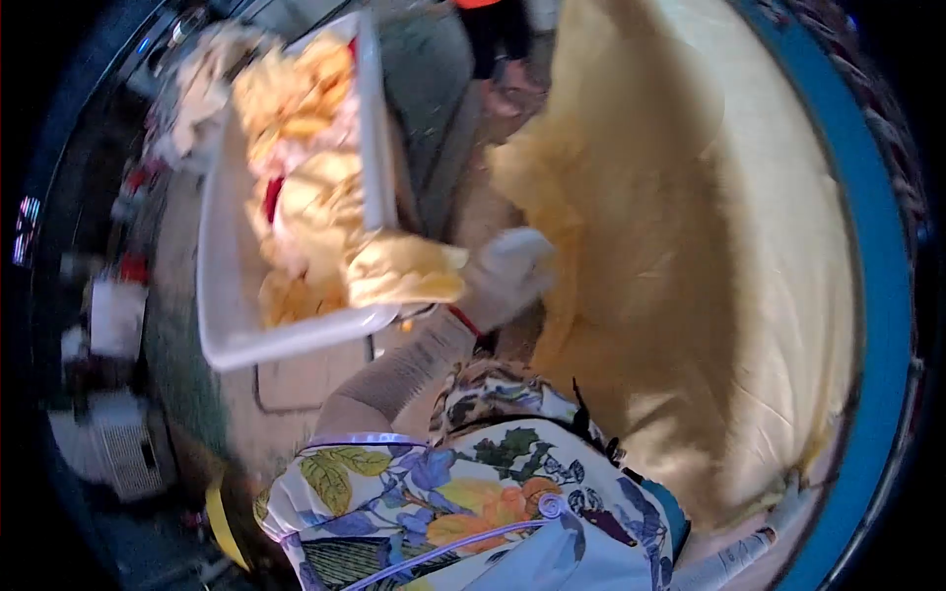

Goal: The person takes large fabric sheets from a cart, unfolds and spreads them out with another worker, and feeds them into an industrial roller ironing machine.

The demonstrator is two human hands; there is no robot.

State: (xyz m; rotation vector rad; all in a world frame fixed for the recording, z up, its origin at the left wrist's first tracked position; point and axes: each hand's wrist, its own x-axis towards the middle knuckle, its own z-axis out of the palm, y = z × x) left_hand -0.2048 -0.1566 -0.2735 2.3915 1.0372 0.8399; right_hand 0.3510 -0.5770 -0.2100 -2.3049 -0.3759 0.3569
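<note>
A broad yellow sheet [650,246] spreads over the right side, bordered by a curved blue rim [884,286], while to its left a white tub [286,343] holds crumpled yellow pieces [301,89], one lying over its near corner. The pale-gloved left hand [507,279] is at the sheet's left edge and the right hand [791,499] near its lower right; blur hides whether either's fingers are apart or clamped.
</note>
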